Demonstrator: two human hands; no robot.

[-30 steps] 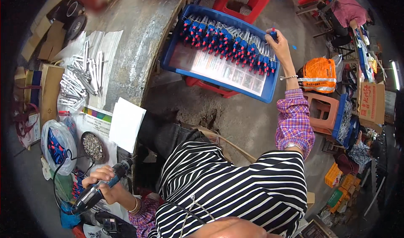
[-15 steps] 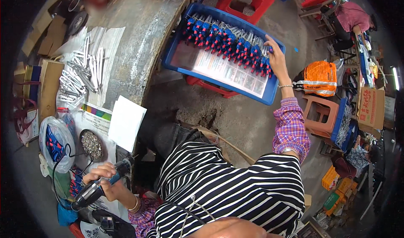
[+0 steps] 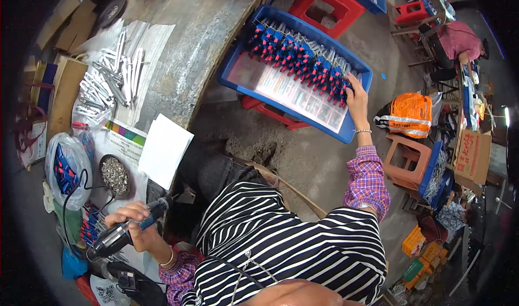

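A corded electric screwdriver (image 3: 130,229), dark with a blue section, is gripped in my left hand (image 3: 138,227) beside the workbench; its tip points up and right. My right hand (image 3: 358,103) reaches over the right end of a blue plastic tray (image 3: 286,118). Its fingers are bent but apart, touching the end of a row of small tools (image 3: 303,60) with blue-and-red handles and silvery metal ends. Whether a tool sits between them is hard to make out. Printed sheets line the tray's bottom.
Loose metal pieces (image 3: 111,81), a bowl of small fasteners (image 3: 114,175), white paper (image 3: 165,152) and a bag of blue-and-red parts (image 3: 67,170) lie on the bench (image 3: 186,62). Red stools (image 3: 327,8) stand around the tray. An orange sack (image 3: 408,111) and a co-worker (image 3: 459,41) are at right.
My right hand has come down closer to the row's right end, its fingers now bent instead of raised. My left hand still holds the screwdriver. The whole view has shifted slightly.
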